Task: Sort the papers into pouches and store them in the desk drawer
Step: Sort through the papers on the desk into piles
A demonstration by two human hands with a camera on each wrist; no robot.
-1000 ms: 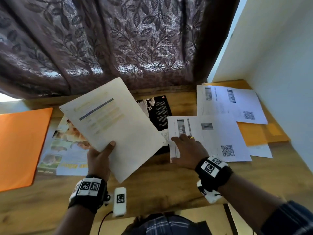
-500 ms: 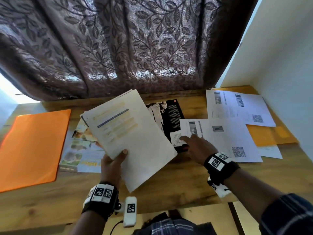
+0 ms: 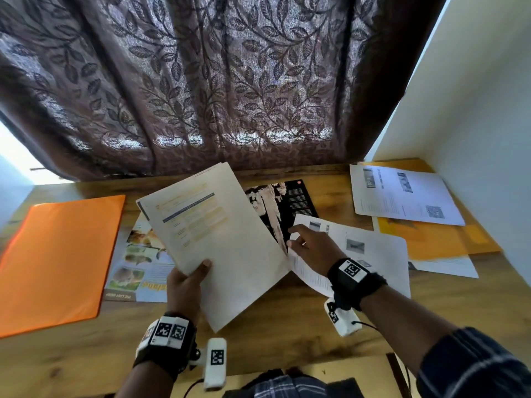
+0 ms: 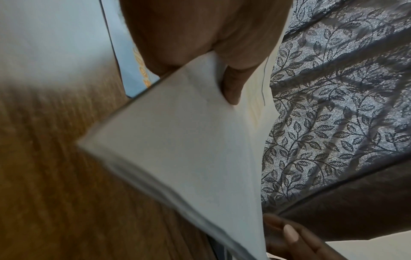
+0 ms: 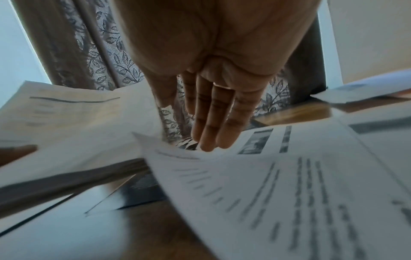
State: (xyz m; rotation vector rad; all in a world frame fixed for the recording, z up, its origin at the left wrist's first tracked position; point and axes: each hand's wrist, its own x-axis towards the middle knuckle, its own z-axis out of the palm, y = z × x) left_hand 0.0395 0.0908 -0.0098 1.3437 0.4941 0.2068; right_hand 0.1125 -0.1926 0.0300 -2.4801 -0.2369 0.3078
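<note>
My left hand (image 3: 186, 282) grips a stack of white papers (image 3: 230, 239) by its lower left edge, thumb on top, tilted above the desk; the left wrist view shows the thumb (image 4: 233, 84) pressed on the stack (image 4: 189, 149). My right hand (image 3: 313, 248) lies with straight fingers on the left end of a printed sheet (image 3: 373, 254) with a QR code. In the right wrist view the fingertips (image 5: 209, 144) touch that sheet (image 5: 289, 184), whose near corner curls upward. An orange pouch (image 3: 57, 254) lies flat at the left. A yellow-orange pouch (image 3: 436, 239) lies at the right under papers.
A black brochure (image 3: 296, 199) and a colourful leaflet (image 3: 138, 262) lie partly under the held stack. Another printed sheet (image 3: 402, 196) sits at the back right. A leaf-patterned curtain (image 3: 201, 81) hangs behind the wooden desk (image 3: 287, 326); a white wall (image 3: 474, 110) bounds the right.
My right hand has slid left to the printed sheet's left end, and the sheet has turned and lifted at that corner. The left hand still holds the stack.
</note>
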